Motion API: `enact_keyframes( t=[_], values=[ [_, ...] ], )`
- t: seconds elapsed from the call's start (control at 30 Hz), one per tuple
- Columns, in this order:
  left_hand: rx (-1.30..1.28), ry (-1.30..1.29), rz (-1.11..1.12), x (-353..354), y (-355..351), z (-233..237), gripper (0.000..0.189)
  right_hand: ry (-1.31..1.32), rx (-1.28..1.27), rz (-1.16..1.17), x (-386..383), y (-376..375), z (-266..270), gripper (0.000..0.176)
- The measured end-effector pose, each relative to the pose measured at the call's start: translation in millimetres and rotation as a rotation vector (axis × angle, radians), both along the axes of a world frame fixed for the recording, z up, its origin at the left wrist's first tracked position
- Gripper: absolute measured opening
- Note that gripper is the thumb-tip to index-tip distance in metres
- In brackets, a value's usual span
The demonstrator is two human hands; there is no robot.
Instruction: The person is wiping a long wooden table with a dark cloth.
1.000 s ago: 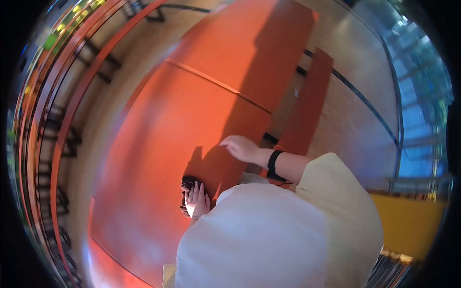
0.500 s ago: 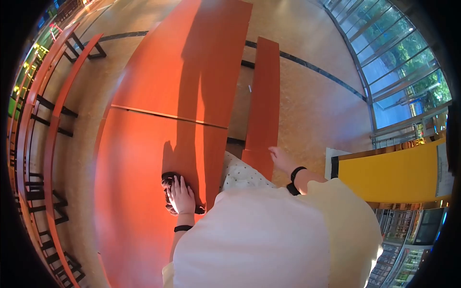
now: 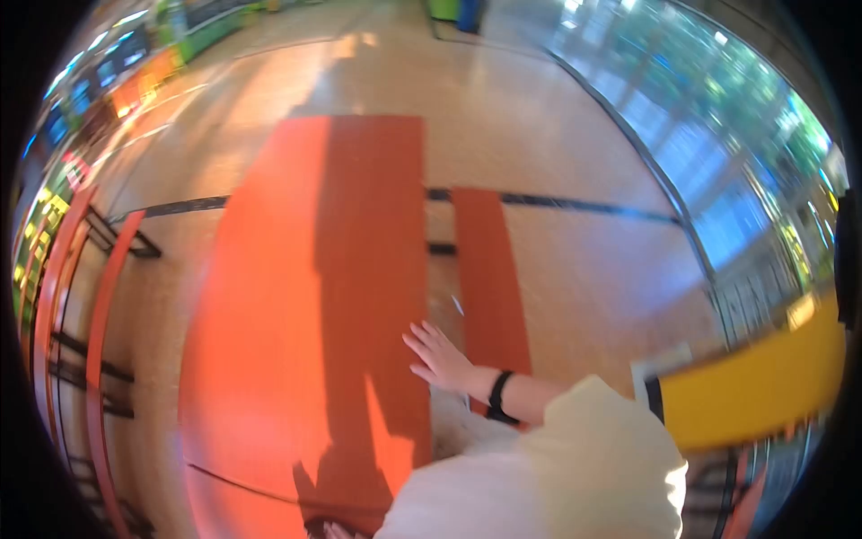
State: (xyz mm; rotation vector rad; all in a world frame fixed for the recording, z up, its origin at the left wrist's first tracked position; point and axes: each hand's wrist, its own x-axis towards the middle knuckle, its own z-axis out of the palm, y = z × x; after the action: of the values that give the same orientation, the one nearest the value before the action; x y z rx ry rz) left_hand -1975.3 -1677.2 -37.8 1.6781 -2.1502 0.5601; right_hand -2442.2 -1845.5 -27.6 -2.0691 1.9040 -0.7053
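My right hand (image 3: 440,357) is over the right edge of the long orange table (image 3: 260,323), palm down with its fingers spread, holding nothing. A black band (image 3: 500,395) circles that wrist. At the bottom edge of the view only the fingertips of my left hand (image 3: 336,531) show; the rest is cut off. Right beside them a dark brown, crumpled-looking thing (image 3: 315,525) lies on the table, mostly out of view. I cannot tell whether the left hand grips it.
An orange bench (image 3: 491,278) runs along the table's right side. More benches (image 3: 106,314) with black legs stand at the left. A yellow panel (image 3: 750,382) is at the right, below tall windows (image 3: 682,162). A seam (image 3: 242,485) crosses the table close to me.
The view has tilted up toward the far room, so the left hand and the dark brown thing have slid to the bottom edge. My right hand has moved left, over the table edge.
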Motion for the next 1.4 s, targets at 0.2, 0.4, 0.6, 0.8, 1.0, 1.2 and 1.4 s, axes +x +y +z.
enact_keyframes(
  t=[0.2, 0.4, 0.6, 0.8, 1.0, 1.2, 1.4],
  values=[
    [0.234, 0.107, 0.180, -129, -65, 59, 0.054, 0.332, 0.190, 0.144, -116, -196, 53, 0.058],
    [0.556, 0.199, 0.062, -211, -136, 78, 0.056, 0.348, 0.003, -0.238, -170, -297, 18, 0.056],
    [0.471, 0.221, 0.017, -228, -184, 35, 0.059, 0.271, 0.083, -0.198, -163, -293, -6, 0.059],
    [0.479, -0.009, 0.019, -217, -175, 12, 0.089, 0.283, 0.181, -0.193, -162, -290, -1, 0.059],
    [0.475, 0.100, 0.055, -223, -191, 36, 0.072, 0.336, 0.129, -0.186, -160, -288, -1, 0.059],
    [0.421, 0.052, 0.157, -234, -206, 51, 0.056, 0.275, 0.098, -0.169, -159, -281, 7, 0.059],
    [0.247, -0.018, 0.448, -294, -226, 45, 0.043, -0.037, 0.211, 0.099, -203, -296, 21, 0.038]
  ],
)
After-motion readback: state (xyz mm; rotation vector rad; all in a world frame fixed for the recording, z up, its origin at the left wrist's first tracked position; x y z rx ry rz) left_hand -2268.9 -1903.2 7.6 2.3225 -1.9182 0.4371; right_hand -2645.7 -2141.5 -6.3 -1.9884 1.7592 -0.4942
